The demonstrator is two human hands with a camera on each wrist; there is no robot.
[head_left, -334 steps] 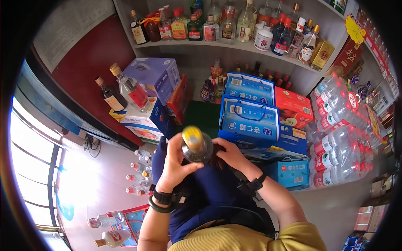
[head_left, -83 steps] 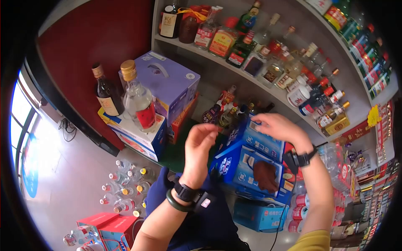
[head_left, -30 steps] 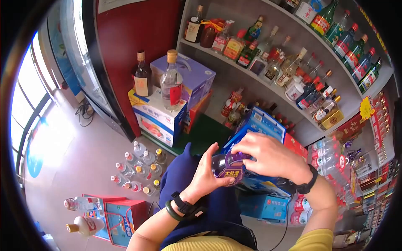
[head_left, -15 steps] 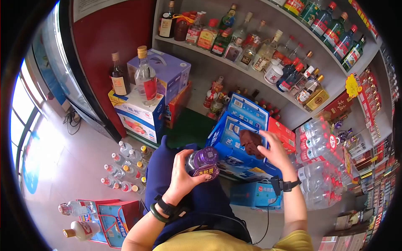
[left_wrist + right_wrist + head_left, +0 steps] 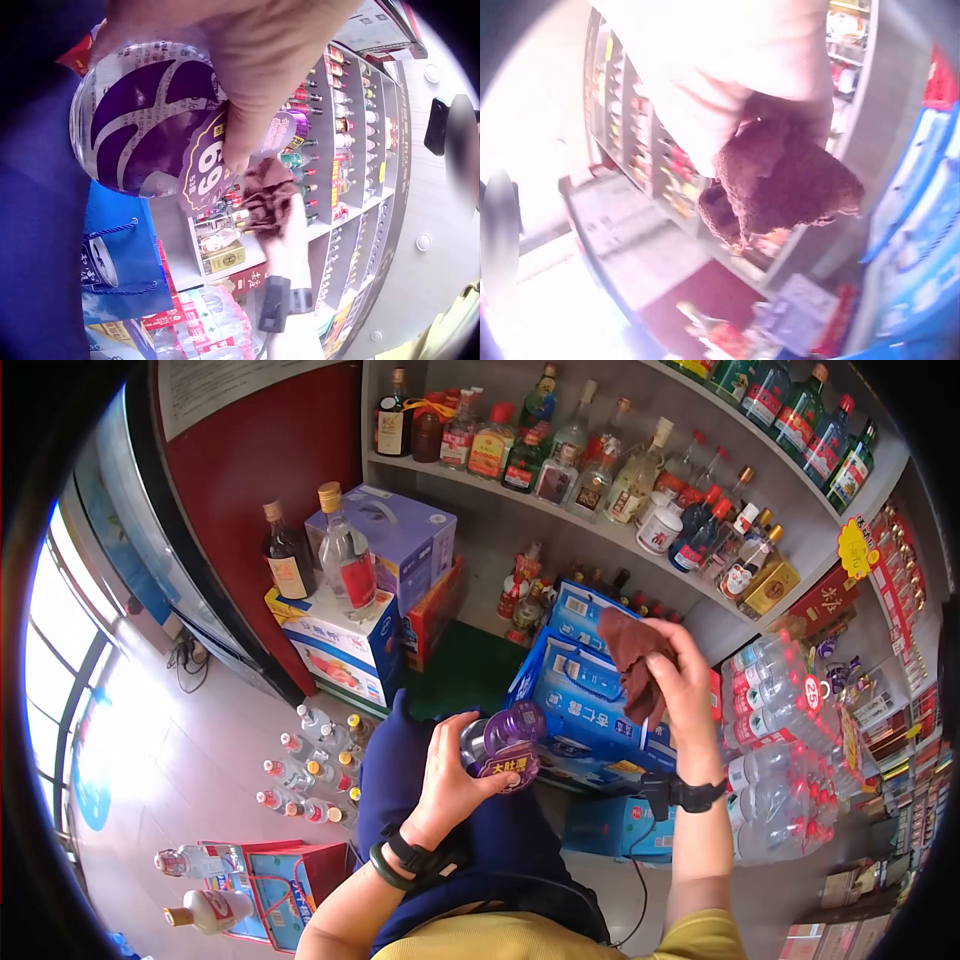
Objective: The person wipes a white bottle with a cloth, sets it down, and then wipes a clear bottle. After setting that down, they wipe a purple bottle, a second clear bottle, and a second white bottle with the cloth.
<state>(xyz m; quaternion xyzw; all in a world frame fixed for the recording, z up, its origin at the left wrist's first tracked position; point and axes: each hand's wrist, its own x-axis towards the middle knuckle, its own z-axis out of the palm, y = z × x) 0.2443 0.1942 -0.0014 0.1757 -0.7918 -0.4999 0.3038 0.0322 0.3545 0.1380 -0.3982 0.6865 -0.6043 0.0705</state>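
Note:
My left hand (image 5: 447, 775) grips a clear, purple-patterned bottle (image 5: 139, 124) with a purple cap and a purple neck tag (image 5: 510, 768), tilted above my lap. In the left wrist view the thumb presses on that tag, which reads 69. My right hand (image 5: 685, 670) pinches a crumpled brown cloth (image 5: 632, 660), raised over the blue gift boxes (image 5: 585, 695). The cloth (image 5: 787, 176) hangs from the fingers in the right wrist view, apart from the bottle.
Several bottles (image 5: 315, 760) stand on the floor at left, near a red and blue bag (image 5: 290, 890). Two bottles top a white carton (image 5: 330, 645). Wrapped water packs (image 5: 775, 760) stand at right. Shelves of liquor bottles (image 5: 600, 470) line the back.
The right hand left the bottle's cap, picked up the brown cloth from the blue box and lifted it. The left hand has kept its grip on the purple bottle.

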